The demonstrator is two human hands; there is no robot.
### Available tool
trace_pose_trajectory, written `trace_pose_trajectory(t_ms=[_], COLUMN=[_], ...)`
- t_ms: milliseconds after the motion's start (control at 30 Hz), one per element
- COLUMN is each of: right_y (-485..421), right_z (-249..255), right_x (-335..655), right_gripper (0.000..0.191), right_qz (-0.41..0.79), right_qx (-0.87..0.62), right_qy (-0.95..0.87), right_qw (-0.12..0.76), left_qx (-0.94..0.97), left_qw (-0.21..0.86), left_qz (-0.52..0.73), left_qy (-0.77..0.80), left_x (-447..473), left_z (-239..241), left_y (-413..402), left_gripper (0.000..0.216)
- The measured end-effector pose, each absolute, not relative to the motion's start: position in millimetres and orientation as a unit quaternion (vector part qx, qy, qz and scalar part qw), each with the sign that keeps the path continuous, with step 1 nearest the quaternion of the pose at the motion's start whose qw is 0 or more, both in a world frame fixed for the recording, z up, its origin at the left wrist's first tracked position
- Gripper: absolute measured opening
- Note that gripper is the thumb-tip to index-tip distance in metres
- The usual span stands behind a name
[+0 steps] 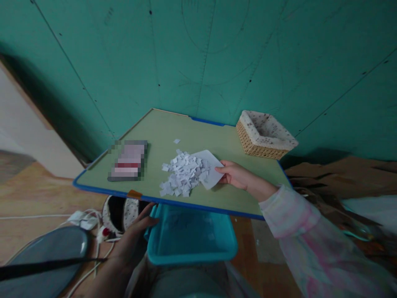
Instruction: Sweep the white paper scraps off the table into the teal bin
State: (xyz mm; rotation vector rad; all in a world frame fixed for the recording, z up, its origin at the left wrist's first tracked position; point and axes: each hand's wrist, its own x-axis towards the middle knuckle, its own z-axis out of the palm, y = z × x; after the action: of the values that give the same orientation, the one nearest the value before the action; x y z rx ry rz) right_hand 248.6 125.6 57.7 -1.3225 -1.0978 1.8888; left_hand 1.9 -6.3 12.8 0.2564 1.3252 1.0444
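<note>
A green table with a blue rim carries a lined wicker basket at 2 o'clock and a heap of white paper scraps near its front edge. The left hand grips the rim of a blue plastic tub at 6 o'clock, seemingly steadying it just under the edge. The right hand pinches 1 white card set against the heap's 3 o'clock side like a scraper.

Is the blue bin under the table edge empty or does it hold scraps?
Nearly empty: the blue bin shows a mostly bare bottom, with faint pale bits.
</note>
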Motion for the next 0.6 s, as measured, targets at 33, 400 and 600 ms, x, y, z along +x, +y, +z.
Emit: trace_pose_trajectory(t_ms=[33, 400, 600], right_y=[126.9, 131.9, 116.7], right_z=[58.2, 62.0, 66.6], right_x=[249.0, 269.4, 274.1], right_gripper=[0.013, 0.014, 0.015], right_qz=[0.715, 0.725, 0.733], right_qx=[-0.492, -0.476, -0.469], right_qy=[-0.402, -0.391, -0.402], right_qw=[0.292, 0.308, 0.283], left_qx=[0.113, 0.101, 0.093], left_qw=[0.657, 0.670, 0.679], left_qz=[0.462, 0.455, 0.447], left_qy=[0.586, 0.578, 0.575], left_x=[0.1, 11.3, 16.1], left_z=[10.1, 27.1, 25.1], left_y=[-5.9, -6.7, -7.9], left_gripper=[0.057, 0.060, 0.065])
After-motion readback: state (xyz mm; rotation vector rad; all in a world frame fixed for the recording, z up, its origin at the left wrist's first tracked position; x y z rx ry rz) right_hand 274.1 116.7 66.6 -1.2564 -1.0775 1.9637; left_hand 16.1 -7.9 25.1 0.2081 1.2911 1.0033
